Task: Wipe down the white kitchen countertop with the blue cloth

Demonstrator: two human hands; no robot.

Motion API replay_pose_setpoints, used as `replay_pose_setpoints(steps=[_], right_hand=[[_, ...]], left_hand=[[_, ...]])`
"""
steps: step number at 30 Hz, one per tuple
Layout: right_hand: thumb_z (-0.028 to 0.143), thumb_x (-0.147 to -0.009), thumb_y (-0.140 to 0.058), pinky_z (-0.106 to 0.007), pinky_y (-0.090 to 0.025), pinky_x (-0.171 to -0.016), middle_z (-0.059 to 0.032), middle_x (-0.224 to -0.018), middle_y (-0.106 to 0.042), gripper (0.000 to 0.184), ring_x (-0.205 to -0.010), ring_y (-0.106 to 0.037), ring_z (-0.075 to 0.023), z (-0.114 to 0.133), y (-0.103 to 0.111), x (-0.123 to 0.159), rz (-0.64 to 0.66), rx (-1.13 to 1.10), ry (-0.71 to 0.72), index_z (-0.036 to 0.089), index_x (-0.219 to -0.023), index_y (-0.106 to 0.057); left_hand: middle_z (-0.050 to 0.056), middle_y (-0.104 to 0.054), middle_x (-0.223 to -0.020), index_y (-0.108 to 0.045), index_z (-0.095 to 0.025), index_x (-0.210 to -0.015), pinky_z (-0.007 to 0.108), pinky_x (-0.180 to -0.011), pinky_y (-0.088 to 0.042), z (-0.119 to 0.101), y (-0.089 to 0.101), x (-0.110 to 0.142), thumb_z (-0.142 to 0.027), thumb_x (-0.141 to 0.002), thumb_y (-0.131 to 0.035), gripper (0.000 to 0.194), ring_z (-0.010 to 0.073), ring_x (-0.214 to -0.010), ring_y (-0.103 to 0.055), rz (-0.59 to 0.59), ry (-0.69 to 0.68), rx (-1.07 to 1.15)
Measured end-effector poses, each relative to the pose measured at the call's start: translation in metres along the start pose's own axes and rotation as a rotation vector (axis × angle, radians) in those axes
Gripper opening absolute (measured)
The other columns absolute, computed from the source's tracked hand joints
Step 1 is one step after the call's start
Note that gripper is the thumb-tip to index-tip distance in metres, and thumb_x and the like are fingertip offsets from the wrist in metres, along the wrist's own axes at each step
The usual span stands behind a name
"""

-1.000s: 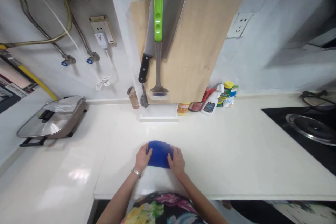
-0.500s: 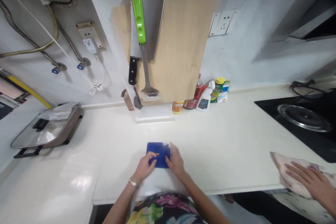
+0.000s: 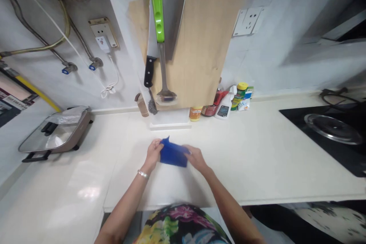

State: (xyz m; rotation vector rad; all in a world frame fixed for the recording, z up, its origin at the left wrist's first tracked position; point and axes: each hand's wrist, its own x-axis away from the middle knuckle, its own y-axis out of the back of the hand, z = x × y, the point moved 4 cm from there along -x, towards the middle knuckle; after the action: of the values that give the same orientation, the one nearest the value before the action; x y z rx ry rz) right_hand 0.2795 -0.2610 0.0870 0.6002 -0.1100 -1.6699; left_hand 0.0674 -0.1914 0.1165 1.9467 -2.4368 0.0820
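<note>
A folded blue cloth [image 3: 173,154] is held just above the white countertop [image 3: 257,160] in front of me. My left hand [image 3: 153,152] pinches its left edge, where a corner sticks up. My right hand [image 3: 196,156] grips its right edge. Both hands are closed on the cloth.
On the wall behind hang a wooden cutting board [image 3: 200,45], a knife [image 3: 150,61] and a green-handled utensil [image 3: 158,26]. Bottles and a spray bottle [image 3: 224,105] stand at the wall's foot. An electric grill pan [image 3: 54,133] sits left, a gas stove [image 3: 333,129] right.
The cloth has gone from lying flat under my hands to being lifted and held farther from me. Another person's hand wiping with a rag at the right has left the view.
</note>
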Motion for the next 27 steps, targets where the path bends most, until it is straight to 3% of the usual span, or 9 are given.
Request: replay_pose_setpoints(steps=[4, 7, 10, 14, 16, 18, 20, 23, 27], right_hand=[[0.029, -0.087, -0.055, -0.039, -0.055, -0.099, -0.0042, -0.113, -0.076, 0.033, -0.106, -0.070, -0.0236, 0.034, 0.035, -0.047, -0.155, 0.003, 0.071, 0.022, -0.113, -0.073], [0.027, -0.088, -0.054, -0.037, -0.054, -0.099, -0.0040, -0.115, -0.075, 0.033, -0.107, -0.070, -0.0224, 0.046, 0.048, -0.045, -0.232, 0.004, 0.132, 0.022, -0.115, -0.071], [0.023, -0.089, -0.050, -0.038, -0.054, -0.100, -0.0058, -0.120, -0.074, 0.038, -0.110, -0.069, -0.0230, 0.028, 0.035, -0.008, -0.205, 0.078, 0.117, 0.022, -0.121, -0.069], [0.023, -0.086, -0.048, -0.046, -0.056, -0.097, -0.0109, -0.119, -0.074, 0.043, -0.109, -0.069, -0.0268, -0.020, -0.009, 0.070, -0.014, 0.230, 0.062, 0.020, -0.123, -0.069], [0.022, -0.084, -0.048, -0.051, -0.051, -0.105, -0.0121, -0.127, -0.070, 0.046, -0.123, -0.063, -0.0279, -0.036, -0.028, 0.105, 0.091, 0.239, 0.087, 0.019, -0.125, -0.069], [0.019, -0.081, -0.047, -0.056, -0.043, -0.114, -0.0119, -0.139, -0.063, 0.053, -0.137, -0.052, -0.0273, -0.044, -0.035, 0.127, 0.138, 0.223, 0.092, 0.020, -0.130, -0.066], [0.017, -0.079, -0.047, -0.058, -0.038, -0.117, -0.0105, -0.143, -0.059, 0.054, -0.141, -0.047, -0.0268, -0.045, -0.033, 0.133, 0.164, 0.181, 0.063, 0.022, -0.128, -0.067], [0.023, -0.085, -0.045, -0.054, -0.047, -0.110, -0.0094, -0.130, -0.069, 0.040, -0.130, -0.058, -0.0275, -0.047, -0.021, 0.118, 0.172, 0.055, -0.029, 0.024, -0.113, -0.074], [0.032, -0.095, -0.040, -0.038, -0.060, -0.089, -0.0095, -0.114, -0.075, 0.040, -0.102, -0.072, -0.0225, -0.055, -0.008, 0.082, -0.003, 0.040, -0.124, 0.021, -0.120, -0.069]], left_hand=[[0.003, -0.071, -0.097, -0.055, -0.020, -0.110, 0.028, -0.085, -0.050, -0.053, -0.018, -0.033, -0.047, -0.080, -0.072, 0.043, 0.0149, -0.090, -0.066, 0.049, -0.142, 0.069], [0.006, -0.072, -0.107, -0.056, -0.020, -0.108, 0.032, -0.097, -0.049, -0.068, -0.023, -0.027, -0.042, -0.082, -0.072, 0.038, 0.0180, -0.104, -0.067, 0.121, -0.205, 0.084], [0.010, -0.072, -0.114, -0.059, -0.019, -0.109, 0.038, -0.106, -0.047, -0.044, -0.017, 0.001, -0.036, -0.089, -0.064, 0.027, 0.0216, -0.115, -0.066, 0.220, -0.240, -0.030], [0.009, -0.071, -0.123, -0.063, -0.022, -0.118, 0.042, -0.111, -0.046, 0.029, -0.002, 0.057, -0.021, -0.094, -0.044, 0.031, 0.0202, -0.120, -0.065, 0.375, -0.243, -0.467], [0.007, -0.074, -0.116, -0.071, -0.023, -0.105, 0.045, -0.111, -0.047, 0.061, 0.004, 0.086, -0.014, -0.086, -0.050, 0.030, 0.0229, -0.118, -0.066, 0.486, -0.225, -0.533], [0.006, -0.072, -0.125, -0.073, -0.024, -0.096, 0.050, -0.118, -0.039, 0.080, 0.007, 0.109, -0.011, -0.082, -0.049, 0.031, 0.0248, -0.131, -0.058, 0.574, -0.259, -0.622], [0.006, -0.065, -0.137, -0.074, -0.024, -0.101, 0.052, -0.122, -0.034, 0.087, 0.010, 0.121, -0.011, -0.084, -0.048, 0.034, 0.0243, -0.141, -0.047, 0.595, -0.289, -0.717], [0.007, -0.066, -0.135, -0.072, -0.025, -0.109, 0.050, -0.119, -0.039, 0.082, 0.011, 0.119, -0.014, -0.085, -0.051, 0.034, 0.0237, -0.139, -0.050, 0.567, -0.272, -0.780], [0.007, -0.072, -0.124, -0.070, -0.025, -0.118, 0.046, -0.111, -0.047, 0.066, 0.004, 0.103, -0.023, -0.088, -0.055, 0.034, 0.0248, -0.127, -0.060, 0.586, -0.251, -0.838]])
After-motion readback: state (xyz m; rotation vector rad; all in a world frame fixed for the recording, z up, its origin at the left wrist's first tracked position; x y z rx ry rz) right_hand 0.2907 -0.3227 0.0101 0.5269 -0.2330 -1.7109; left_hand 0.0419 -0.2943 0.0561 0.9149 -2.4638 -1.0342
